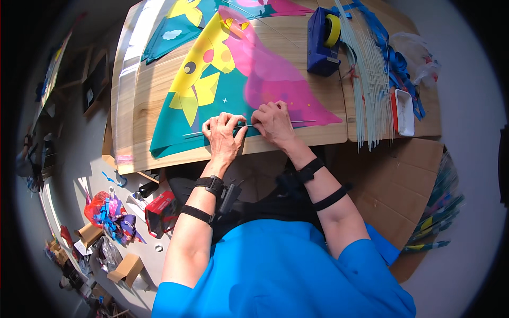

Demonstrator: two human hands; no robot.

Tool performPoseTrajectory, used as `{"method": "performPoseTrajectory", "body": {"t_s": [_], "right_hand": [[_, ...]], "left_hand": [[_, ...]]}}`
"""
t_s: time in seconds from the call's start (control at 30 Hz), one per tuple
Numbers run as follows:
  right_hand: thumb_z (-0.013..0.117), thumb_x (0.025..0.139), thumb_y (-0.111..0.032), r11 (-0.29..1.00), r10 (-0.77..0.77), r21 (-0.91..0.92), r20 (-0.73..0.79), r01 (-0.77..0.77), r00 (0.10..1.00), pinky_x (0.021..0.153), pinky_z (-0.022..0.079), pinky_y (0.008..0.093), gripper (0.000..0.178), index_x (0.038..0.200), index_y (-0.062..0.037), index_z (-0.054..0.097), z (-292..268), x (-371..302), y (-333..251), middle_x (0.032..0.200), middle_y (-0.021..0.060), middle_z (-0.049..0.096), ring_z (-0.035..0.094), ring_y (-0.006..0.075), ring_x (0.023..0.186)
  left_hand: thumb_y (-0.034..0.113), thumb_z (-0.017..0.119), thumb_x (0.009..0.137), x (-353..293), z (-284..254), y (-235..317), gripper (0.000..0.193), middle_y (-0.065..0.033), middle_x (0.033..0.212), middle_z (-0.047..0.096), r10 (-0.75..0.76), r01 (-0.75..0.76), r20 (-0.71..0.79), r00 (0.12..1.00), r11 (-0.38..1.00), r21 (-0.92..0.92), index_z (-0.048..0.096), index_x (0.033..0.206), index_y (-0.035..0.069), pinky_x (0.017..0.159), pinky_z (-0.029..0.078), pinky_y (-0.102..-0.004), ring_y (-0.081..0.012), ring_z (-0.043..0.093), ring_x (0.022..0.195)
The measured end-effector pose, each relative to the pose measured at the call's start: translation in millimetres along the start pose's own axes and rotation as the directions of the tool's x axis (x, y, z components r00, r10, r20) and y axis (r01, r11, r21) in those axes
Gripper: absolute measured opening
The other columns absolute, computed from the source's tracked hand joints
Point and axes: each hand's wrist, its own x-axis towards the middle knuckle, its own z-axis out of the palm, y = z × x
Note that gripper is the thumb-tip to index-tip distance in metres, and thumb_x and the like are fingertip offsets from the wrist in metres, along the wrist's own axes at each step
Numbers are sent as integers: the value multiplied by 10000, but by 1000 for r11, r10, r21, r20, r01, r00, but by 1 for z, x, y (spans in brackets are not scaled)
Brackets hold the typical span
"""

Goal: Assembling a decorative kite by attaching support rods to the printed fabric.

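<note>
A triangular kite [222,100] of teal and pink fabric, with a yellow cartoon figure on it, lies flat on the wooden table. Its wide edge is toward me. Across that near part runs a thin rod [303,122], roughly level with the edge. My left hand [224,137] pinches the rod left of its middle, with curled fingers resting on the kite. Close beside it, my right hand [273,122] also has thumb and fingers closed on the rod. What sits between the fingertips is partly hidden.
Another kite [172,34] lies at the far side of the table [135,95]. To the right are a blue tape dispenser [322,50], a bundle of thin pale rods [367,90], blue ribbon [397,66] and a white tray [405,112]. Cardboard [395,185] stands below the table's right side.
</note>
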Motion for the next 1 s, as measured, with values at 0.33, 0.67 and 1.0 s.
{"method": "performPoseTrajectory", "body": {"t_s": [0.33, 0.67, 1.0], "right_hand": [[724, 712, -120, 1000, -6, -5, 52, 6, 999, 862, 348, 416, 127, 774, -132, 614, -1, 0, -2, 792, 25, 565, 557, 227, 872], [707, 715, -101, 999, -3, -36, 14, 4, 1000, 847, 348, 424, 114, 783, -121, 619, 1, 0, -3, 782, 33, 576, 565, 236, 853], [724, 707, -111, 999, -10, -40, 39, 12, 999, 847, 351, 430, 123, 768, -132, 619, -1, 1, -1, 780, 20, 576, 567, 226, 853]], "left_hand": [[248, 765, 738, 0, -5, 0, 343, 29, 958, 556, -4, 4, 15, 1000, 1000, -25, 634, 1053, 225, 990, 237, -450, -193, 495, 1021], [262, 780, 712, 1, -8, 0, 419, 26, 1002, 544, -9, 12, 71, 997, 999, -33, 613, 1095, 235, 1001, 229, -463, -196, 478, 1054], [262, 766, 738, -1, -7, -2, 320, 22, 992, 532, 7, -4, 75, 997, 999, -34, 659, 1039, 257, 1011, 220, -469, -199, 475, 1043]]}}
